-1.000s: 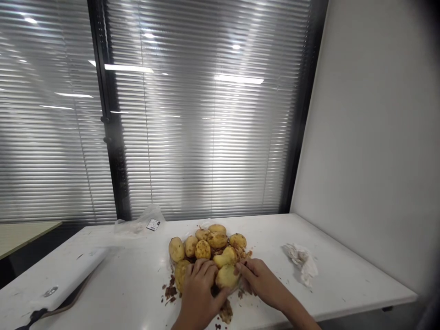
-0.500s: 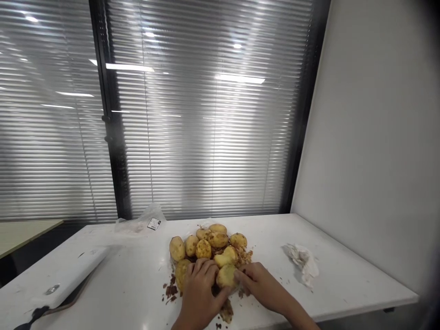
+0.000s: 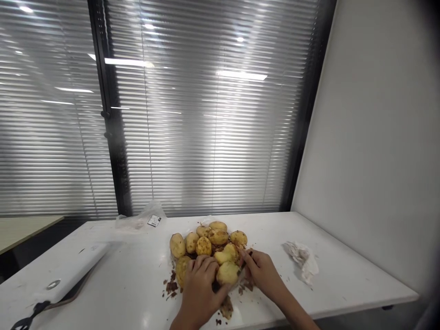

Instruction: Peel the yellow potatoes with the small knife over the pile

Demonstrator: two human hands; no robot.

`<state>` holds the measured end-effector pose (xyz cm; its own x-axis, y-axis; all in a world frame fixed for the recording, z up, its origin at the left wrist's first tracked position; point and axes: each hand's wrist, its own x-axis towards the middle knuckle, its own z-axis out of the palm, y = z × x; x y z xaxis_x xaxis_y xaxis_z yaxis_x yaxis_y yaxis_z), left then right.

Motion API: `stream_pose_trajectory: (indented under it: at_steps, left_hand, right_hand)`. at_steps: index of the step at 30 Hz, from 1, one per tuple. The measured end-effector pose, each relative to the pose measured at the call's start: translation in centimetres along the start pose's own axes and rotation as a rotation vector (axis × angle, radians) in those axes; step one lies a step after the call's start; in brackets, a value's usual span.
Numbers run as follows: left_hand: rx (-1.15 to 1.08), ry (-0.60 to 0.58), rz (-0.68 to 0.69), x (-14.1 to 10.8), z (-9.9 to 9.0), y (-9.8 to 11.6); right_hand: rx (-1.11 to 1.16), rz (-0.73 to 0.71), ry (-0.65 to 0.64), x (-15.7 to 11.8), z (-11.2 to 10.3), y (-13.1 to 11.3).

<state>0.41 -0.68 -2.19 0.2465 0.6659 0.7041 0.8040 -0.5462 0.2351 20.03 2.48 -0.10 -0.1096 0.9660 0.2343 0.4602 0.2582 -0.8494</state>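
A peeled pale-yellow potato (image 3: 227, 274) is gripped by my left hand (image 3: 202, 282), with the fingers bent along its left side and the thumb low in front. My right hand (image 3: 261, 272) closes around a small dark-handled tool (image 3: 241, 269), whose end meets the right side of that potato. Too little of this tool shows to tell whether it is a knife or a peeler. Just behind the held potato lies another peeled, lumpy potato (image 3: 227, 255). Several more potatoes (image 3: 217, 237) are heaped beyond my hands, and one (image 3: 181, 271) rests against my left fingers.
Brown peelings (image 3: 171, 287) lie around the heap on the white table (image 3: 137, 270). To the right is a crumpled tissue (image 3: 303, 261). A clear plastic bag (image 3: 147, 216) with a label sits at the back left. A white cable box (image 3: 77, 270) stands at the left, before the blinds.
My right hand has drawn slightly up and away from the potato's right side, so the dark tool shows more. My left hand keeps its grip in nearly the same place.
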Motion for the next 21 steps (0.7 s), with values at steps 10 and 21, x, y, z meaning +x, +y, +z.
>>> stream_pose_trajectory:
  at_steps: [10, 21]
  left_hand:
    - [-0.081, 0.009, -0.059, 0.0, 0.1, 0.2]
    - [-0.082, 0.015, -0.053, 0.0, 0.2, 0.1]
  right_hand:
    - [0.123, 0.064, 0.229, -0.4, 1.6, 0.6]
    - [0.324, 0.168, 0.239, -0.7, 1.9, 1.3]
